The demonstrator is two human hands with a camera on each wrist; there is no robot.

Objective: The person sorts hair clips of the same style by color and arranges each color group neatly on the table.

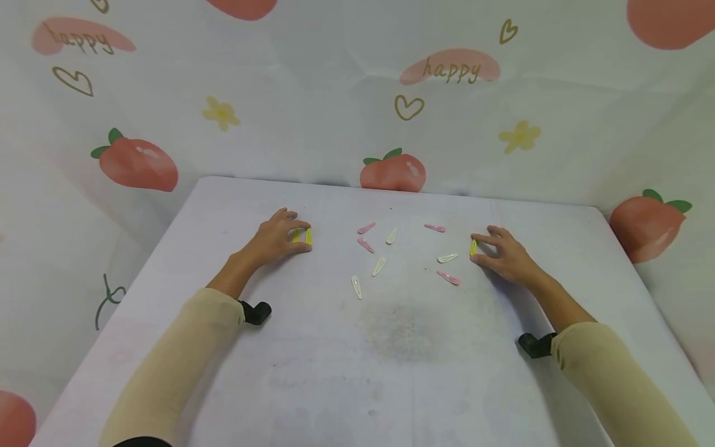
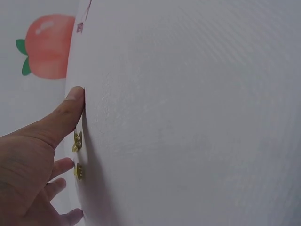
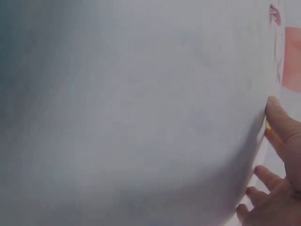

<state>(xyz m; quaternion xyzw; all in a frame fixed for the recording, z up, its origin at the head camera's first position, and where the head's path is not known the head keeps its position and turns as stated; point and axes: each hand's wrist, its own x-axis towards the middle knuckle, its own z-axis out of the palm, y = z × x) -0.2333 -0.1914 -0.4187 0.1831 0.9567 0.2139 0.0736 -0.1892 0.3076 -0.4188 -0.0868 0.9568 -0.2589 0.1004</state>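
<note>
At the left of the table my left hand (image 1: pixel 277 239) holds a yellow hair clip (image 1: pixel 308 236) by its two ends, between thumb and forefinger. A second yellow hair clip (image 1: pixel 296 236) lies beside it, under the curve of the fingers; both show small in the left wrist view. Over on the right, my right hand (image 1: pixel 503 251) pinches another yellow hair clip (image 1: pixel 473 247) between thumb and forefinger, the other fingers spread behind. In the right wrist view the fingers mostly cover this clip (image 3: pixel 268 126). Both hands rest low at the tabletop.
Between the hands lie several pink hair clips (image 1: pixel 365 245) and several white hair clips (image 1: pixel 379 267), scattered on the white table (image 1: pixel 313 372). A printed peach-patterned cloth (image 1: pixel 324 93) hangs behind the table's far edge. A greyish stain (image 1: pixel 402 329) marks the middle of the tabletop.
</note>
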